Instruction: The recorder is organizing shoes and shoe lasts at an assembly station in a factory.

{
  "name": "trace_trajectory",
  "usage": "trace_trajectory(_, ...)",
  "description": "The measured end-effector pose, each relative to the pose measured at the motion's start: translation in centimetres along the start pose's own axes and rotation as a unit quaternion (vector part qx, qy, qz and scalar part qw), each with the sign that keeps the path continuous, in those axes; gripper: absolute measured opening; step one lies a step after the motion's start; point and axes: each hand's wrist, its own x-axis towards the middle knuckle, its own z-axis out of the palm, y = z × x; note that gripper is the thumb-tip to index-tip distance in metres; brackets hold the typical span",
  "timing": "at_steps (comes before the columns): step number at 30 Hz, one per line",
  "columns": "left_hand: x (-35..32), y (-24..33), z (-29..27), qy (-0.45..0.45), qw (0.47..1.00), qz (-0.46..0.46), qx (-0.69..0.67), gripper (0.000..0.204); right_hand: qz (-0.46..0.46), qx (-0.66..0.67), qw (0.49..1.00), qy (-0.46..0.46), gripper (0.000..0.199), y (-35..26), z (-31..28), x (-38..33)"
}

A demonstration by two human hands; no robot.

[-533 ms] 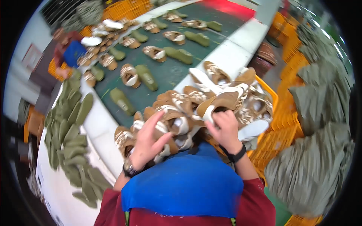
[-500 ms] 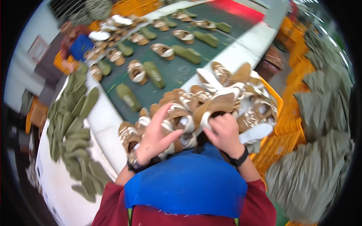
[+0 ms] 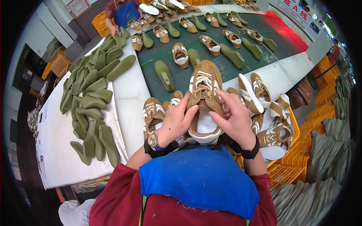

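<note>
The left hand (image 3: 177, 122) and the right hand (image 3: 234, 119) together grasp one brown shoe (image 3: 203, 98) with white stripes and laces, each hand clasping a side of it near the heel opening, thumbs and fingers curled over the rim so the white lining shows between them. The shoe points away from the person, toe up toward the belt, and sits directly between the two hands, above a blue apron (image 3: 200, 177). The left wrist carries a watch (image 3: 152, 140) beside a black wristband, the right wrist one black band (image 3: 247, 152). Just beside the left hand lies another brown shoe (image 3: 152, 113), and to the right of the right hand a heap of the same shoes (image 3: 269, 113) fills a yellow crate (image 3: 292, 132); roughly eight or nine show, though the pile hides some, so I cannot tell the exact count. Beyond the hands runs a dark green conveyor belt (image 3: 226, 66) carrying about a dozen shoes, most of them paired with an olive-green shoe form; the nearest form (image 3: 164, 75) lies alone just left of the held shoe's toe. To the left, on a white table (image 3: 56, 158), a large pile of olive-green forms (image 3: 90, 101) spreads out, well over twenty, too overlapped to count precisely. At the far end of the belt another person (image 3: 120, 11) in a blue apron stands by an orange crate (image 3: 98, 22). Grey-green sacks (image 3: 328, 150) lie at the right.
</note>
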Motion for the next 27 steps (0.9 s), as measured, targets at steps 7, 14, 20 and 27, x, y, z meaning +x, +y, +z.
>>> trace_trajectory(7, -0.4, -0.4, -0.4, 0.016, 0.999, -0.027, 0.018, 0.032, 0.026, 0.067, 0.995, 0.069, 0.021, 0.6, 1.9, -0.2)
trace_trajectory(14, 0.8, -0.3, -0.8, 0.011, 0.999, -0.031, -0.014, 0.037, -0.063, 0.044, 0.984, 0.161, 0.012, 1.4, 2.7, -0.1)
trace_trajectory(20, -0.2, 0.4, -2.3, 0.044, 0.978, 0.180, 0.092, 0.069, -0.078, 0.006, 0.988, 0.132, 0.020, 2.1, 3.5, -0.1)
trace_trajectory(27, -2.3, 1.3, -2.2, -0.035, 0.969, 0.193, 0.148, 0.045, -0.072, -0.036, 0.991, 0.108, 0.021, 2.3, 4.0, -0.1)
